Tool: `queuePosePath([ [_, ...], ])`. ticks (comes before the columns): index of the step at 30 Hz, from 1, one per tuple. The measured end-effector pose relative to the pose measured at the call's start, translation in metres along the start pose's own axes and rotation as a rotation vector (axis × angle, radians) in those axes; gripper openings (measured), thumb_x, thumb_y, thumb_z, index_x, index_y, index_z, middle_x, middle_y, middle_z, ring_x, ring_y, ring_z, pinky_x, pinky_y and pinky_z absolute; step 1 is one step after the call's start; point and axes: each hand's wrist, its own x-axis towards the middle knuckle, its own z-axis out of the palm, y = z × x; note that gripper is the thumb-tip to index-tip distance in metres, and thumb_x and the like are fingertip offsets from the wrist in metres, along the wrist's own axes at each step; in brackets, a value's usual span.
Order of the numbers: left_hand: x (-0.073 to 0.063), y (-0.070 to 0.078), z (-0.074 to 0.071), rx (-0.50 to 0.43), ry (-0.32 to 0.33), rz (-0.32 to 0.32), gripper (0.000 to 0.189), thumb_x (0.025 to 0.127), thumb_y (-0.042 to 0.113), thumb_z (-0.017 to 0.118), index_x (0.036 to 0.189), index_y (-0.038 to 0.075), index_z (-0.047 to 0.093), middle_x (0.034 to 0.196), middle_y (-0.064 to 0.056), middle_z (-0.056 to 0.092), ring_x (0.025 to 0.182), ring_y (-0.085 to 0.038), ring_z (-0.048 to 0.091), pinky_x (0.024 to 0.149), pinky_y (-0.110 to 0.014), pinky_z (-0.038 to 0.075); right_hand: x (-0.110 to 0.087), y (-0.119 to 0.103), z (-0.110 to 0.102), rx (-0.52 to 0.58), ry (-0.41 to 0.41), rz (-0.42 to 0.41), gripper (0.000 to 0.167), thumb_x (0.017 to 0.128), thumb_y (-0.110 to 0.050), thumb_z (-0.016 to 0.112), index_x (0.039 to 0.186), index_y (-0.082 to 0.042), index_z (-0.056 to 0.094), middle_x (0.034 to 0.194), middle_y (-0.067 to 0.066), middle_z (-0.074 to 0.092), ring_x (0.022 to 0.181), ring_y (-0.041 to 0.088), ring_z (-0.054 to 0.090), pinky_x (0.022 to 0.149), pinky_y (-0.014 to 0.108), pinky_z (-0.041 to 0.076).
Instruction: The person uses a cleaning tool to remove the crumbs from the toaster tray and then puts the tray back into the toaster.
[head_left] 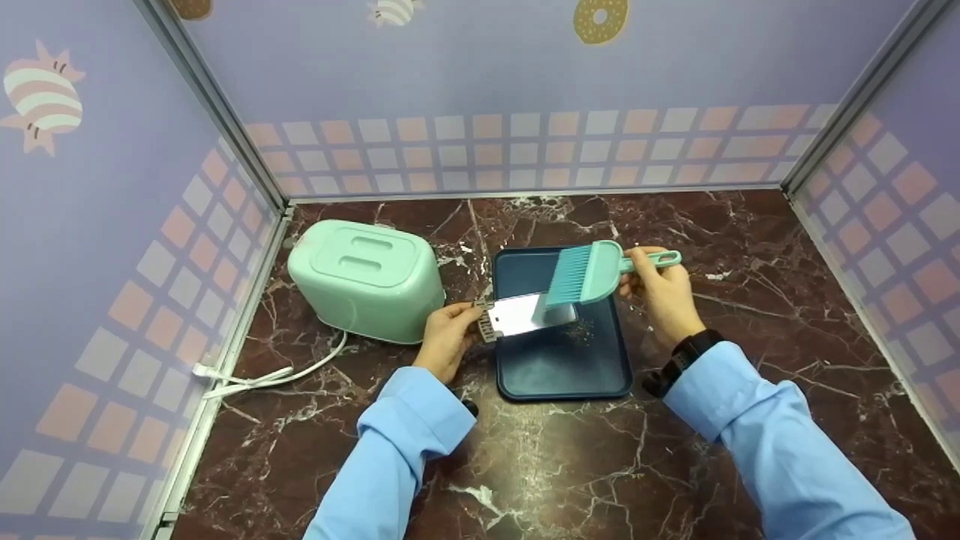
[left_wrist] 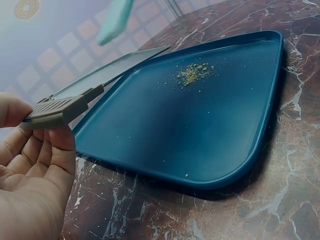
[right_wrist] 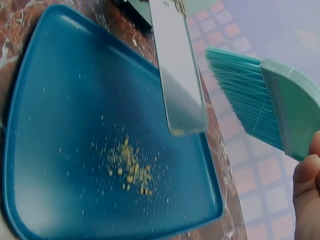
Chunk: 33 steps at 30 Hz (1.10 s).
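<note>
My left hand (head_left: 448,335) pinches the grey-brown slotted end of a toaster crumb tray (head_left: 517,314), a flat shiny metal plate. The plate reaches out over a dark blue serving tray (head_left: 561,375), tipped down at its far end. Beneath that end, a small heap of yellowish crumbs (right_wrist: 131,167) lies scattered on the blue surface. My right hand (head_left: 664,300) grips a mint-green brush (head_left: 604,273) by its looped handle. Its teal bristles point left and overlap the plate in the head view; the right wrist view shows a gap between them.
To the left stands a mint-green toaster (head_left: 367,277) with a lid over its top. Its white cord (head_left: 315,365) runs along the marble-patterned table to the left wall. Printed panels (head_left: 465,82) enclose the back and both sides. Light specks lie on the table behind the blue tray.
</note>
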Motion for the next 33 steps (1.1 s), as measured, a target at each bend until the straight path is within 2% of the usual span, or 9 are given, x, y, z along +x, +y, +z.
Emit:
queuePosePath([
  [4, 0.001, 0.0, 0.001, -0.005, -0.005, 0.0, 0.03, 0.102, 0.005, 0.059, 0.125, -0.015, 0.06, 0.098, -0.011, 0.067, 0.081, -0.017, 0.065, 0.071, -0.03, 0.056, 0.0, 0.0, 0.015, 0.022, -0.045, -0.026, 0.05, 0.104, -0.034, 0.06, 0.13, 0.008, 0.05, 0.085, 0.008, 0.065, 0.069, 0.014, 0.063, 0.06, 0.024, 0.054],
  [9, 0.0, 0.0, 0.002, 0.006, -0.007, -0.006, 0.025, 0.101, 0.007, 0.061, 0.119, -0.009, 0.065, 0.097, -0.009, 0.067, 0.081, -0.017, 0.064, 0.071, -0.029, 0.054, -0.001, 0.001, 0.032, 0.065, -0.11, -0.061, 0.046, 0.105, -0.027, 0.059, 0.129, 0.011, 0.049, 0.087, 0.009, 0.066, 0.071, 0.016, 0.064, 0.064, 0.026, 0.055],
  [15, 0.0, 0.0, 0.003, 0.033, 0.011, -0.017, 0.023, 0.1, 0.009, 0.063, 0.118, -0.005, 0.067, 0.094, -0.005, 0.066, 0.079, -0.015, 0.06, 0.069, -0.028, 0.051, -0.005, 0.002, 0.05, 0.039, -0.179, -0.047, 0.046, 0.106, -0.027, 0.058, 0.133, 0.009, 0.048, 0.091, 0.011, 0.066, 0.076, 0.018, 0.063, 0.069, 0.03, 0.056],
  [24, 0.0, -0.002, 0.005, 0.047, 0.007, -0.021, 0.021, 0.1, 0.01, 0.064, 0.116, -0.002, 0.067, 0.097, -0.004, 0.063, 0.077, -0.013, 0.057, 0.07, -0.03, 0.049, -0.01, 0.008, 0.067, 0.01, -0.206, -0.018, 0.045, 0.104, -0.031, 0.06, 0.134, 0.001, 0.051, 0.097, 0.013, 0.066, 0.081, 0.02, 0.063, 0.075, 0.034, 0.056],
  [29, -0.002, -0.001, 0.006, 0.044, -0.008, -0.028, 0.019, 0.101, 0.01, 0.063, 0.115, -0.001, 0.067, 0.098, -0.004, 0.063, 0.077, -0.013, 0.057, 0.073, -0.032, 0.049, -0.012, 0.009, 0.069, -0.048, -0.229, -0.015, 0.047, 0.103, -0.036, 0.06, 0.135, -0.002, 0.051, 0.099, 0.016, 0.065, 0.083, 0.022, 0.064, 0.076, 0.036, 0.056],
  [33, -0.002, -0.001, 0.005, 0.034, -0.005, -0.033, 0.021, 0.1, 0.009, 0.064, 0.117, -0.003, 0.066, 0.099, -0.004, 0.063, 0.079, -0.013, 0.058, 0.073, -0.031, 0.05, -0.012, 0.01, 0.067, -0.102, -0.215, -0.02, 0.046, 0.103, -0.038, 0.06, 0.134, -0.004, 0.053, 0.097, 0.016, 0.066, 0.082, 0.022, 0.064, 0.076, 0.037, 0.056],
])
